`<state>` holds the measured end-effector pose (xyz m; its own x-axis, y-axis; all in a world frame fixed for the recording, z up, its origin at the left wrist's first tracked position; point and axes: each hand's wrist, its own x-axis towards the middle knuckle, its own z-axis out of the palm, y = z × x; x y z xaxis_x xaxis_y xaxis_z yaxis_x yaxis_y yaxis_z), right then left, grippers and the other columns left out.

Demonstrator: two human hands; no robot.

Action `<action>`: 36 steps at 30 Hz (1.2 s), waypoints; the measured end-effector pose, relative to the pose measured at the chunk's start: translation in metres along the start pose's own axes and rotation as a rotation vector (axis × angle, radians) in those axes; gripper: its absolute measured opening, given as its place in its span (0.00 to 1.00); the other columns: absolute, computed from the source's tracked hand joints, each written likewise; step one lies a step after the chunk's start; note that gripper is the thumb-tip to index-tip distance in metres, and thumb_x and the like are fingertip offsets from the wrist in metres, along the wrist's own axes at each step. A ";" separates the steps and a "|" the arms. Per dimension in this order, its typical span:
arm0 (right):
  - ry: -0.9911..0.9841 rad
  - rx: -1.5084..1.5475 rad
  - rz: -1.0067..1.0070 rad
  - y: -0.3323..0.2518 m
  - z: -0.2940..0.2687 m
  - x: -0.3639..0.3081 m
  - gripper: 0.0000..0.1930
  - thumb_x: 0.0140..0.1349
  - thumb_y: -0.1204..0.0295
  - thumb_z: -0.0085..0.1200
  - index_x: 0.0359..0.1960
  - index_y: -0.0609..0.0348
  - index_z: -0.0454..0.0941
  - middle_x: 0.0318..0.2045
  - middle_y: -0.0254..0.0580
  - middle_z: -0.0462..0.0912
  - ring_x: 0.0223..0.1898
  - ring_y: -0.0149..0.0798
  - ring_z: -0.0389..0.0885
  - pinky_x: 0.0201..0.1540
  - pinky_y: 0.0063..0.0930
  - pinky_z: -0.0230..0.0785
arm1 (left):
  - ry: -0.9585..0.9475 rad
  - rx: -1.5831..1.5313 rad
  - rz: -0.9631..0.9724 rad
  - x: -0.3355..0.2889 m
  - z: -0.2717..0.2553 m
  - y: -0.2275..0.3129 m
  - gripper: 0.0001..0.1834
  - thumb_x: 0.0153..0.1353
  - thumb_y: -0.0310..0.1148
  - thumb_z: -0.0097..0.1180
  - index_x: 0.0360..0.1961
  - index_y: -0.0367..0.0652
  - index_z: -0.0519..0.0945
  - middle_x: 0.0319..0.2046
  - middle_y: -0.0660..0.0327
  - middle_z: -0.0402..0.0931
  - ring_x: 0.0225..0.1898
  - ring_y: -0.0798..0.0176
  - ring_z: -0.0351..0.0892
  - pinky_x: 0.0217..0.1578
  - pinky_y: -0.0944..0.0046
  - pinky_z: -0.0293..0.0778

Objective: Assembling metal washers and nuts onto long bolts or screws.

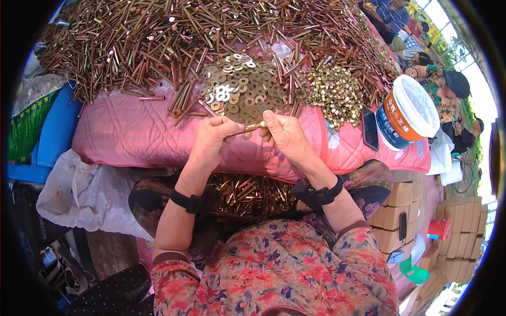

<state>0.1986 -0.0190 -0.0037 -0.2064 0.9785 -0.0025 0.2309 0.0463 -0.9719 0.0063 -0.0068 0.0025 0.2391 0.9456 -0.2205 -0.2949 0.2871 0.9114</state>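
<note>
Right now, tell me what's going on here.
A person's left hand and right hand hold a thin metal rod between them, above a pink quilted cover. Just beyond the hands lies a pile of flat washers, with a pile of small brassy pieces to its right. Many more rods are heaped behind.

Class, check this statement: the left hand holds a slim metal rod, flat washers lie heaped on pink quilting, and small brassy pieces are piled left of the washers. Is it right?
No: the head view shows the small brassy pieces piled right of the flat washers. The left hand does hold the slim metal rod, and the rest stands too.
</note>
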 end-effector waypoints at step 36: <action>0.254 -0.541 -0.115 -0.003 -0.005 0.014 0.14 0.56 0.59 0.55 0.26 0.59 0.78 0.16 0.49 0.76 0.22 0.49 0.78 0.26 0.39 0.67 | 0.453 1.390 0.652 0.033 -0.056 0.010 0.07 0.49 0.26 0.55 0.28 0.33 0.79 0.28 0.50 0.75 0.30 0.49 0.76 0.32 0.56 0.72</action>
<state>0.1996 -0.0045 0.0003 -0.0408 0.9753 0.2169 0.6845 0.1854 -0.7050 -0.0409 0.0354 -0.0149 0.0592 0.8834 0.4649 0.8605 -0.2812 0.4248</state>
